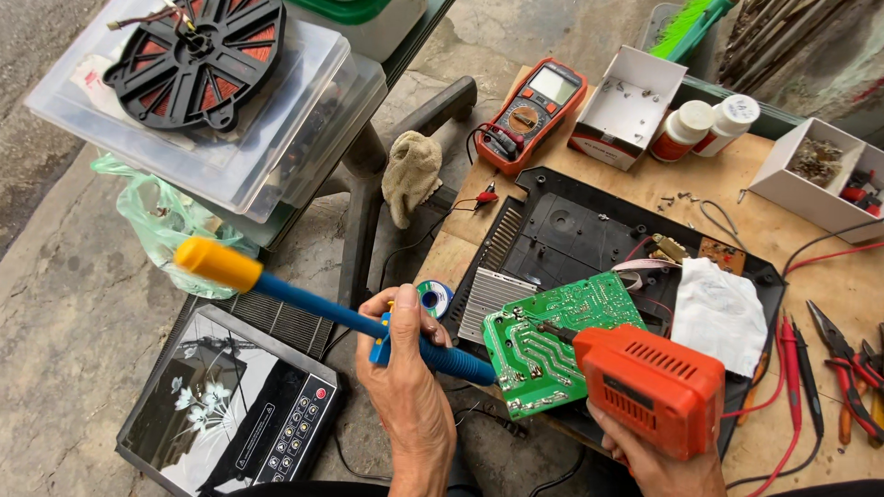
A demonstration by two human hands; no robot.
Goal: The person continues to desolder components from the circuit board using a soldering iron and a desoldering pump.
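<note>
A green printed circuit board (552,342), solder side up with silvery traces, lies tilted over the open black plastic base of an induction cooker (571,230) on the wooden workbench (783,189). The tip of an orange pistol-shaped soldering gun (652,387) touches the board near its middle; the right hand (658,465) is wrapped around the gun's grip at the bottom edge of the view. The left hand (405,368) is closed around a blue desoldering pump with a yellow plunger knob (313,308), whose nozzle end meets the board's left edge. Just beside that hand sits a small spool of solder wire (434,297), and next to it a ribbed aluminium heat sink (493,302). A white folded cloth (718,313) rests on the cooker base to the right of the board. Further back stand an orange multimeter (532,110), an open white cardboard box with screws (626,106) and two white bottles (704,124). Pliers with red handles (847,368) lie at the right edge. On the ground to the left rests a black glass cooktop panel with a flower print (230,414).
</note>
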